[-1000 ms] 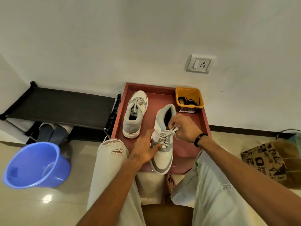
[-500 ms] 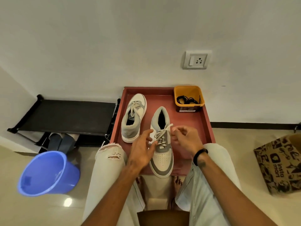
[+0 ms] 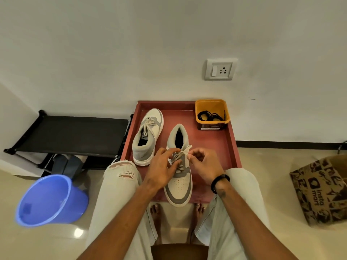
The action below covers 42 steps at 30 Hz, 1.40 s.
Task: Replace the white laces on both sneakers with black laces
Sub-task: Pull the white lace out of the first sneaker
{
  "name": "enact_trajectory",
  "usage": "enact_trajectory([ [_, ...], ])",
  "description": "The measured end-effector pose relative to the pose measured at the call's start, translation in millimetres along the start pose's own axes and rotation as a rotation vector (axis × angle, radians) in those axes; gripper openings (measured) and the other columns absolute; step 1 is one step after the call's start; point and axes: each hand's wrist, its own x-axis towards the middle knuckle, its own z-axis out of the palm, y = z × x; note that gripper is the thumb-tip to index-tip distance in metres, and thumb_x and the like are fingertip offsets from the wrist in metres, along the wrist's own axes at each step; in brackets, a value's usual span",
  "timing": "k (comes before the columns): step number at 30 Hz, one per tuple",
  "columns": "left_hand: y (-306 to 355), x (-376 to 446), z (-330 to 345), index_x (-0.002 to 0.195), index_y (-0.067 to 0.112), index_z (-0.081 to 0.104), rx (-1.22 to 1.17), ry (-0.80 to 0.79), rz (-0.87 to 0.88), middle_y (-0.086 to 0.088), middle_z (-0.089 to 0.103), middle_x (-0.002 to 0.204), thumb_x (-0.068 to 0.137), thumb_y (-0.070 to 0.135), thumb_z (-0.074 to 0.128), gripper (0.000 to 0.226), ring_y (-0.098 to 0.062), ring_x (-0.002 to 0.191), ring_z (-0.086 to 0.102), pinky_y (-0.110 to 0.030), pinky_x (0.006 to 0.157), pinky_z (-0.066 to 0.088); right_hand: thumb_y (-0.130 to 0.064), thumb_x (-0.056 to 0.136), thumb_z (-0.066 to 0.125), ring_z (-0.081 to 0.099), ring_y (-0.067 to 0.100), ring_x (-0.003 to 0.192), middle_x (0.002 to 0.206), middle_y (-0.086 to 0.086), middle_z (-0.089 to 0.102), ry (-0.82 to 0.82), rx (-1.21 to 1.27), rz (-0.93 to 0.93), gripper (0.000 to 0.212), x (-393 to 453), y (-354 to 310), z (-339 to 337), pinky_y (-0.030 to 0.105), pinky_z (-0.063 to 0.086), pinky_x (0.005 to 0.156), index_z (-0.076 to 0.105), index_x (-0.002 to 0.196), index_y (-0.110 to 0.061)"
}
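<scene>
Two white-and-grey sneakers lie on a red tray [image 3: 231,139]. The near sneaker [image 3: 179,186] points its toe toward me; the far sneaker [image 3: 148,134] stays laced at the tray's left. My left hand [image 3: 162,169] sits on the near sneaker's left side, fingers curled at the white lace [image 3: 185,150] near the top eyelets. My right hand [image 3: 203,165] pinches the same lace from the right. Black laces [image 3: 210,115] lie coiled in an orange tub [image 3: 212,104] at the tray's far right corner.
A blue bucket [image 3: 50,199] lies tilted on the floor at left, below a black shoe rack [image 3: 75,134]. A printed cardboard box [image 3: 321,188] stands at right. My knees flank the tray's near edge, and the wall is right behind it.
The near sneaker has straightened so its toe points at me. Both hands have closed in on the lace at its top eyelets. The camera has tilted, shifting the scene.
</scene>
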Motion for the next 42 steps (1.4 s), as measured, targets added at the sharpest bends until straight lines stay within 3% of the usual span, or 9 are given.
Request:
enact_trajectory([
  [4, -2, 1, 4, 0.132, 0.037, 0.06, 0.017, 0.038, 0.013, 0.014, 0.056, 0.108, 0.098, 0.032, 0.069, 0.036, -0.004, 0.084, 0.062, -0.035, 0.078, 0.059, -0.019, 0.097, 0.069, 0.069, 0.018, 0.078, 0.092, 0.008, 0.076, 0.012, 0.221, 0.027, 0.008, 2, -9, -5, 0.043, 0.062, 0.08, 0.071, 0.098, -0.011],
  [11, -14, 2, 7, 0.131, 0.035, 0.061, -0.032, 0.044, 0.049, 0.015, 0.054, 0.106, 0.097, 0.038, 0.068, 0.035, -0.003, 0.079, 0.062, -0.035, 0.073, 0.06, -0.01, 0.102, 0.055, 0.066, 0.035, 0.119, 0.125, 0.021, 0.068, 0.02, 0.965, 0.07, 0.008, 9, -27, -19, 0.049, 0.053, 0.104, 0.058, 0.109, -0.007],
  [13, -15, 4, 7, 0.129, 0.034, 0.062, -0.054, 0.043, 0.044, 0.013, 0.055, 0.105, 0.097, 0.038, 0.068, 0.033, -0.003, 0.078, 0.063, -0.035, 0.072, 0.06, -0.011, 0.105, 0.051, 0.07, 0.03, 0.113, 0.114, 0.015, 0.073, 0.058, 1.185, 0.106, 0.01, 13, -28, -29, 0.046, 0.055, 0.101, 0.061, 0.104, -0.01],
  [16, -14, 4, 7, 0.126, 0.033, 0.061, -0.06, 0.038, 0.059, 0.011, 0.056, 0.104, 0.1, 0.034, 0.065, 0.027, -0.003, 0.077, 0.063, -0.037, 0.071, 0.06, -0.018, 0.104, 0.053, 0.068, 0.011, 0.074, 0.086, 0.001, 0.071, 0.127, 1.34, 0.118, 0.011, 16, -27, -40, 0.034, 0.06, 0.082, 0.062, 0.097, -0.016],
  [21, -11, 4, 4, 0.12, 0.031, 0.061, -0.07, 0.024, 0.062, 0.009, 0.058, 0.104, 0.101, 0.016, 0.061, 0.024, -0.006, 0.08, 0.062, -0.037, 0.072, 0.058, -0.019, 0.092, 0.071, 0.045, 0.006, 0.053, 0.077, -0.002, 0.063, 0.18, 0.803, 0.127, 0.009, 11, -23, -27, 0.021, 0.041, 0.052, 0.064, 0.098, -0.018],
  [26, -7, 5, 4, 0.111, 0.026, 0.059, -0.047, 0.05, 0.061, 0.008, 0.058, 0.104, 0.101, 0.018, 0.062, 0.013, -0.007, 0.078, 0.061, -0.037, 0.072, 0.057, -0.02, 0.083, 0.085, 0.069, 0.0, 0.083, 0.094, -0.009, 0.074, 0.064, 0.019, -0.061, 0.027, 3, -19, -5, 0.015, 0.054, 0.071, 0.072, 0.107, -0.02],
  [31, -7, 8, 5, 0.105, 0.019, 0.061, -0.096, 0.132, 0.067, 0.005, 0.06, 0.102, 0.101, 0.013, 0.061, 0.008, -0.007, 0.083, 0.06, -0.032, 0.073, 0.055, -0.02, 0.083, 0.084, 0.063, 0.004, 0.089, 0.109, -0.006, 0.066, 0.037, -0.456, -0.098, 0.04, 4, -4, 6, 0.025, 0.057, 0.085, 0.069, 0.119, -0.023],
  [38, -6, 10, 2, 0.104, 0.019, 0.062, -0.26, 0.158, -0.066, 0.008, 0.071, 0.092, 0.101, 0.014, 0.063, 0.006, -0.008, 0.082, 0.069, -0.032, 0.075, 0.06, -0.019, 0.094, 0.069, 0.061, 0.015, 0.093, 0.114, 0.002, 0.059, 0.432, -0.357, -0.127, 0.03, 6, -8, 0, 0.037, 0.056, 0.087, 0.064, 0.123, -0.017],
  [42, -1, 8, 0, 0.105, 0.02, 0.065, -0.173, 0.2, -0.002, 0.011, 0.068, 0.095, 0.098, 0.017, 0.068, 0.008, -0.004, 0.08, 0.065, -0.025, 0.069, 0.057, -0.032, 0.093, 0.071, 0.058, 0.015, 0.106, 0.122, -0.002, 0.056, 0.242, -0.428, -0.227, 0.036, 6, -5, 5, 0.036, 0.053, 0.092, 0.063, 0.127, -0.022],
])
